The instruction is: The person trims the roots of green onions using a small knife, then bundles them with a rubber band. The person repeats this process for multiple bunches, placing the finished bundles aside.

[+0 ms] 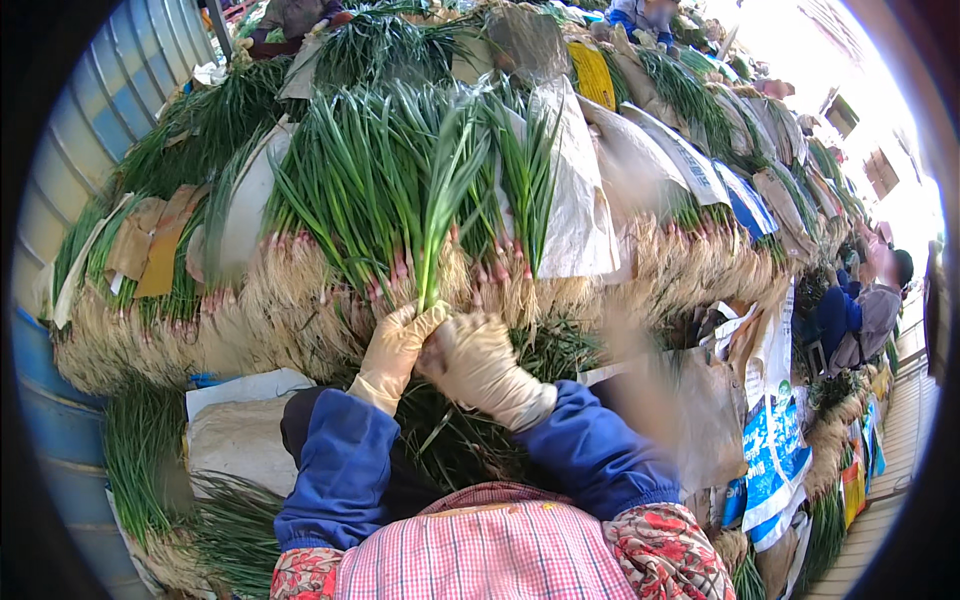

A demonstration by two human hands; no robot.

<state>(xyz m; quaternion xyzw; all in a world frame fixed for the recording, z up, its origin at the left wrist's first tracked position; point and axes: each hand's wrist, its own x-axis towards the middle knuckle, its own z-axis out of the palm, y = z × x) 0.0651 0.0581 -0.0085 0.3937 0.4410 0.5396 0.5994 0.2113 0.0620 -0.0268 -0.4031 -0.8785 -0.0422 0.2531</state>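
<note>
Both hands wear pale gloves and meet low in the middle of the view. My left hand (393,352) is closed around the base of a few green allium stalks (435,247), whose leaves point away from me. Pressed against its right side, my right hand (480,364) is blurred, with its fingers curled at the stalks' lower end. I cannot tell whether it grips anything. Just beyond lies a broad row of similar allium plants (360,165), with pinkish bases and long pale roots (292,270) hanging towards me.
White sacking (574,187) and brown cardboard (171,240) cover parts of the row. Loose dark leaves (450,435) lie below my hands. Blue-and-white sacks (772,450) stand at right. A co-worker (862,315) sits further right; others work at the top. Corrugated metal (90,135) walls the left.
</note>
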